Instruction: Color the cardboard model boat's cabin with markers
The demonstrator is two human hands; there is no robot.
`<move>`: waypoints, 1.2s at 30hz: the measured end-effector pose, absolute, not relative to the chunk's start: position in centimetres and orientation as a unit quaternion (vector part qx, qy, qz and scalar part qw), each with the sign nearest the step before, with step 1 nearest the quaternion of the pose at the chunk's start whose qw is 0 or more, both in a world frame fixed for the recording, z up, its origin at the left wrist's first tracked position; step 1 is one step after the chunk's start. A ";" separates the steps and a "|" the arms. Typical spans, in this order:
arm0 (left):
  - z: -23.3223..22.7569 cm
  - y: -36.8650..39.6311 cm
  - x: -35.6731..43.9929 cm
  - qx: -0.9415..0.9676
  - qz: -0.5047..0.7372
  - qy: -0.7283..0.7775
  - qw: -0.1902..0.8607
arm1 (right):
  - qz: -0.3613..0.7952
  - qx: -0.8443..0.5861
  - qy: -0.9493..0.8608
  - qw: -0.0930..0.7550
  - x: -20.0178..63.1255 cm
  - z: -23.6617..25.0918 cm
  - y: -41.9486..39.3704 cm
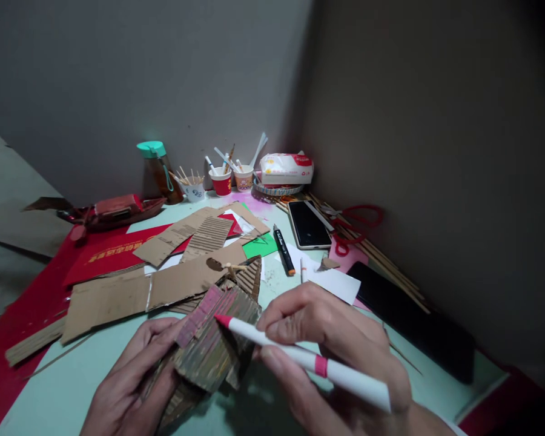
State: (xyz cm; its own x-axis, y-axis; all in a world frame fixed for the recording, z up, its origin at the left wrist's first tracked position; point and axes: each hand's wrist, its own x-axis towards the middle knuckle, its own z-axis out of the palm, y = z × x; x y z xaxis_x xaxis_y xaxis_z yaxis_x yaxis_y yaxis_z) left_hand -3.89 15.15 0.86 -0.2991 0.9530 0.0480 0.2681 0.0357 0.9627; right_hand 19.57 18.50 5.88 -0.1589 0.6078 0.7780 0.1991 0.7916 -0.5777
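Observation:
My left hand (136, 375) grips a small cardboard model boat (213, 351) from the left, tilting it above the table. Its corrugated roof is olive-brown, with a pink patch along the upper left part. A small paddle-like piece sticks out at the boat's far end. Between the thumb and fingers of my right hand (331, 351) is a white marker pen (295, 354) with a pink-red tip and a pink band. That tip meets the roof beside the pink patch. The boat's underside is mostly hidden by my left hand.
Cardboard pieces (113, 303) lie left of centre. A finished-looking red boat (118, 209), a bottle (158, 172) and paper cups (220, 181) stand behind. Rightward are a black marker (284, 249), a phone (309, 225), red scissors (361, 215), wooden sticks (386, 260) and a long black object (409, 321).

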 end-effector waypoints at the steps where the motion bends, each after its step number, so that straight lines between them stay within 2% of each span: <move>1: 0.8 15.2 -4.0 0.485 0.491 0.636 0.345 | 0.181 -0.263 -0.743 0.588 19.5 5.7 18.5; 5: 0.4 15.1 -4.9 0.559 0.432 0.608 0.362 | 0.166 -0.269 -0.746 0.586 19.3 5.6 18.4; 7: 0.2 15.1 -5.1 0.545 0.449 0.624 0.334 | 0.154 -0.275 -0.752 0.579 19.2 5.7 18.2; 12: 0.3 14.9 -4.7 0.580 0.422 0.608 0.340 | 0.198 -0.290 -0.740 0.574 19.3 6.0 17.6; 16: 0.3 15.0 -4.6 0.533 0.455 0.637 0.321 | 0.195 -0.296 -0.747 0.563 19.6 6.0 17.7; 21: 0.1 15.3 -5.1 0.587 0.425 0.599 0.340 | 0.216 -0.255 -0.759 0.559 19.6 5.8 17.8; 24: 0.3 15.1 -4.6 0.563 0.454 0.616 0.312 | 0.202 -0.259 -0.758 0.563 19.5 5.9 17.9; 36: 0.3 15.2 -4.6 0.569 0.451 0.611 0.317 | 0.194 -0.257 -0.772 0.548 19.9 6.0 18.1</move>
